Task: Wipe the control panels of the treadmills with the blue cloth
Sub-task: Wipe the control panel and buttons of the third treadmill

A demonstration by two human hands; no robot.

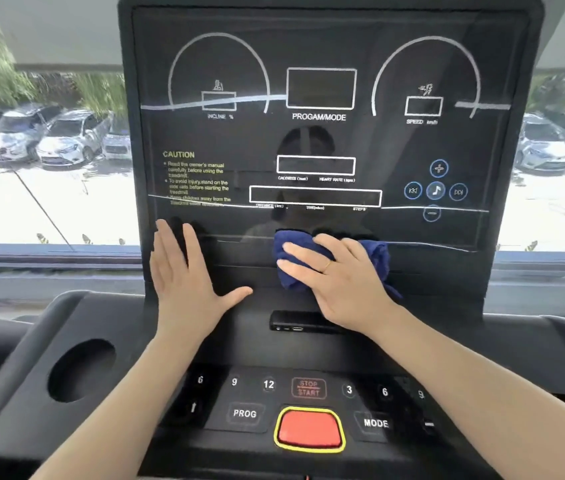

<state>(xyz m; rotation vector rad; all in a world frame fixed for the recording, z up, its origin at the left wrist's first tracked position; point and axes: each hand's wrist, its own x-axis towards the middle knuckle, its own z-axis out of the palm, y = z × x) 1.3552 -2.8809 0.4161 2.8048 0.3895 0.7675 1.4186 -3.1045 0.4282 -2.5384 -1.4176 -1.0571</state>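
**Blue cloth pressed to the foot of a treadmill's display**

A bunched blue cloth [371, 252] lies against the lower edge of the treadmill's upright control panel [319, 140], just right of centre, with the right hand [339, 278] laid over it, fingers extended leftward and pressing it flat to the black surface; a ring shows on one finger. The left hand [187, 271] rests open on the panel's lower left, fingers straight and pointing up, thumb spread to the right, holding nothing. The two hands sit near each other but apart. The glossy panel carries white dial outlines marked incline, program mode and speed, a yellow caution notice [196, 178] at left and round blue music buttons [435, 190] at right. Nearer, beneath the right wrist, a small port slot [291, 323] is set in the console [24, 403]. A round cup recess [81, 370] sits at near left, and the near keypad shows numbered keys, PROG and MODE keys and a red stop button [309, 429] ringed in yellow. Beyond the panel, a window [49, 202] looks down on parked cars [62, 140] and trees.
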